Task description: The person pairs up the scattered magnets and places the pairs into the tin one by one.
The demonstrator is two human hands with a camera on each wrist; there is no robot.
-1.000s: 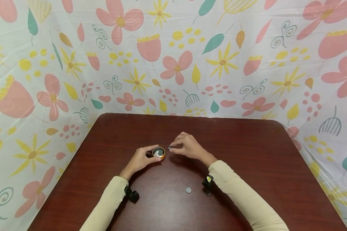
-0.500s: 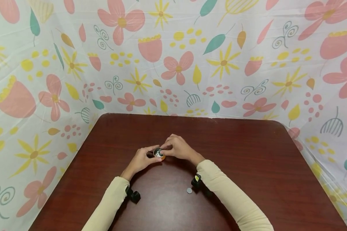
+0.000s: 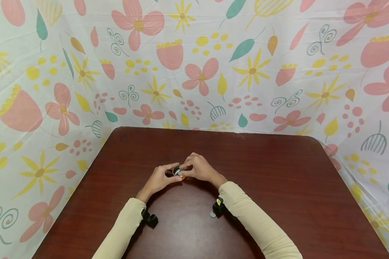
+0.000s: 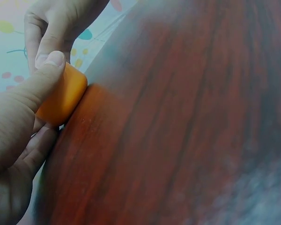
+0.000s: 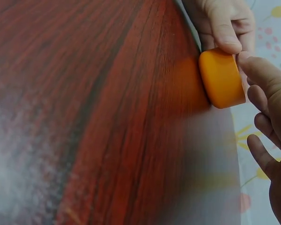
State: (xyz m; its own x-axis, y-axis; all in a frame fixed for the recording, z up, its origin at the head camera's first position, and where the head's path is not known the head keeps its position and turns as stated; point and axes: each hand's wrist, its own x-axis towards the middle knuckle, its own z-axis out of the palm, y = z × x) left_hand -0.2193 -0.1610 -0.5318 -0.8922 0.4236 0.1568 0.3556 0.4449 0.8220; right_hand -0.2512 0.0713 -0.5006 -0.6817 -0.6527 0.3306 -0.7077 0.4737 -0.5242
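A small round container, orange outside and shiny inside (image 3: pixel 177 169), is tipped with its opening toward my right hand. My left hand (image 3: pixel 156 181) grips it around the side, thumb near and fingers behind. My right hand (image 3: pixel 202 169) is at the opening, thumb and fingertips drawn together over the rim in a pinch on a small disc mostly hidden there. In the left wrist view the orange wall (image 4: pixel 72 93) shows under my left thumb, close over the table. The right wrist view shows my right thumb (image 5: pixel 260 70) right at the rim, the other fingers spread loosely.
A flat grey disc (image 3: pixel 213 214) lies on the dark red-brown table (image 3: pixel 262 162), beside the black camera (image 3: pixel 218 207) on my right wrist. Another black camera (image 3: pixel 150 218) is on my left wrist. A flowered cloth (image 3: pixel 194 72) hangs behind and beside the table.
My right hand has moved left with a small disc, from beside the container to its opening. The container has tilted slightly. My left hand has kept its grip in nearly the same place.
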